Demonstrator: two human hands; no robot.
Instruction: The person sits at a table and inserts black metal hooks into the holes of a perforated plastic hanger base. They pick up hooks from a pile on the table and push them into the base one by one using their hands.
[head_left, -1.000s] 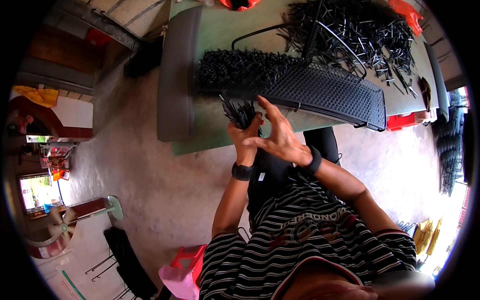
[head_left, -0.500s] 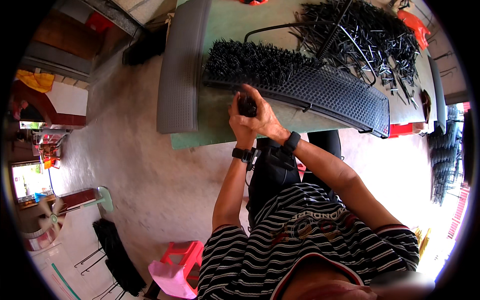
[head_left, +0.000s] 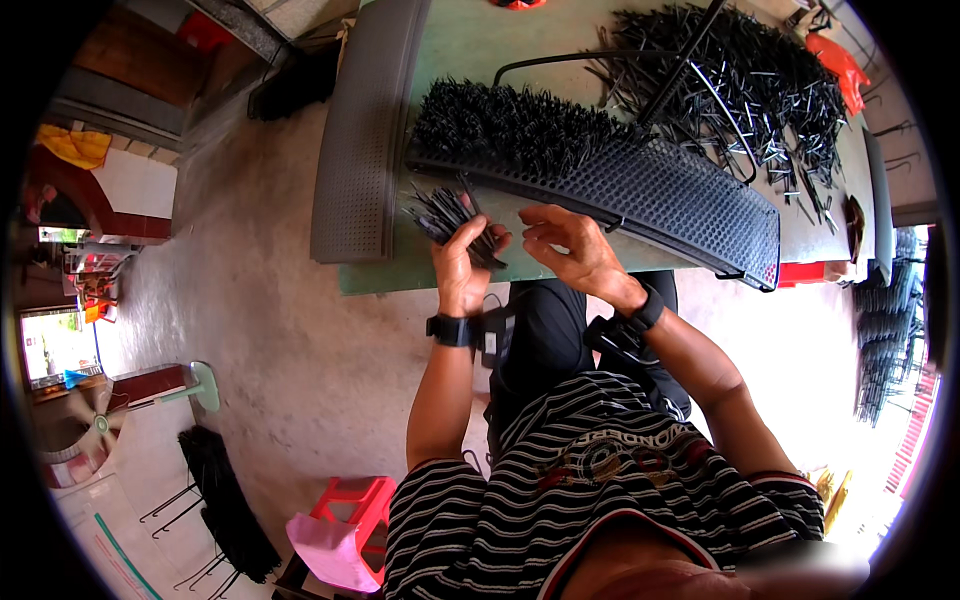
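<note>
A: In the head view, how does the left hand (head_left: 460, 268) stand?
B: Its grip is closed around a bundle of black strips (head_left: 440, 215), held above the tabletop (head_left: 400, 278) by its near left corner, the tips splayed unevenly.
A: And the right hand (head_left: 582, 262)?
B: Apart from the bundle, over the near edge, fingers bent. No strip shows in it; whether that grip is pinched or slightly wide cannot be told.
A: What could go wrong?
B: If the left fingers slacken, splayed strips could slip past the near edge to the floor (head_left: 250, 260). Squeezed unevenly, they might cross and tangle.
A: And the black perforated panel (head_left: 690, 195)?
B: It lies askew just beyond the hands, black bristles (head_left: 510, 125) standing over its left part. Its right end seems to jut past the near edge, so a bump from the right forearm (head_left: 690, 350) might shift it.
A: The loose pile of strips (head_left: 760, 85)?
B: Toward the far right corner. The black wire frame (head_left: 560, 57) beside it could snag a reaching sleeve.
</note>
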